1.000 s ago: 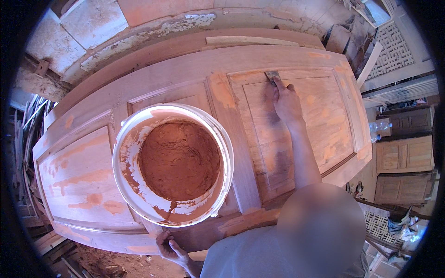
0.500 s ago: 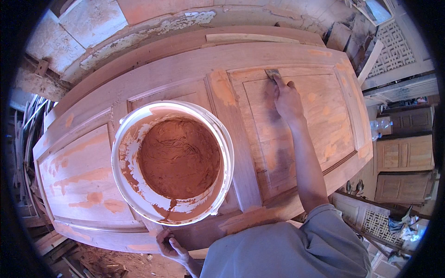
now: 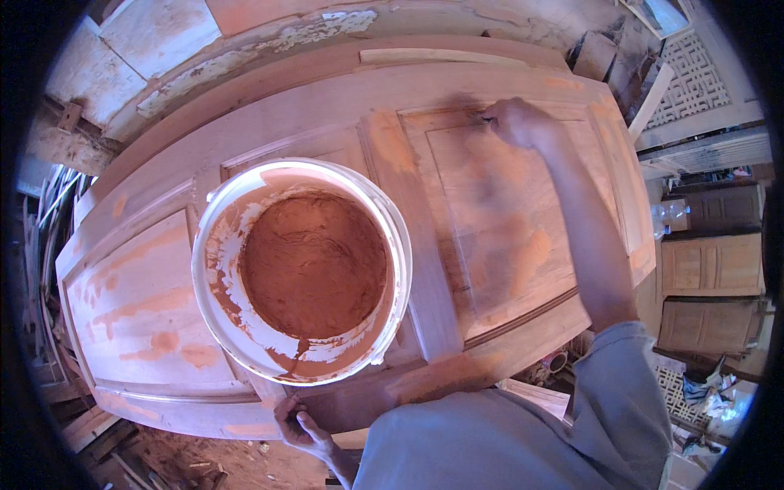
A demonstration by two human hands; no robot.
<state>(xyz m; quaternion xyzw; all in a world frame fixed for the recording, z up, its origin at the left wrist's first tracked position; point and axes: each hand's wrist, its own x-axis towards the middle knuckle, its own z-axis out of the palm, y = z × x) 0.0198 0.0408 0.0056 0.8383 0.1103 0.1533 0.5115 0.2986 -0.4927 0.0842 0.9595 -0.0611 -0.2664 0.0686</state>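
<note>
A panelled wooden door (image 3: 163,286), patched with orange-brown filler, lies flat before me. On its middle stands a white bucket (image 3: 402,245) holding thick reddish-brown paste. Stretched out over the right-hand panel, my right hand (image 3: 527,124) is closed on a small scraper (image 3: 488,119). Its dark blade touches the moulding along that panel's far edge, and motion blurs its outline. Below the bucket, my left hand (image 3: 304,426) is at the door's near edge, fingers curled and thumb bent. What lies within those fingers, if anything, is hidden.
A loose wooden strip (image 3: 441,55) lies beyond the door's far edge. Pale slabs (image 3: 159,41) lean at the far left. Lattice panels (image 3: 692,77), small panelled doors (image 3: 712,265) and a clear plastic bottle (image 3: 671,214) stand at the right. Wood scraps litter the ground (image 3: 220,461).
My right hand has turned and shifted slightly right and away from me with the scraper, its forearm swinging right. My left hand stays at the near edge. The view has shifted slightly.
</note>
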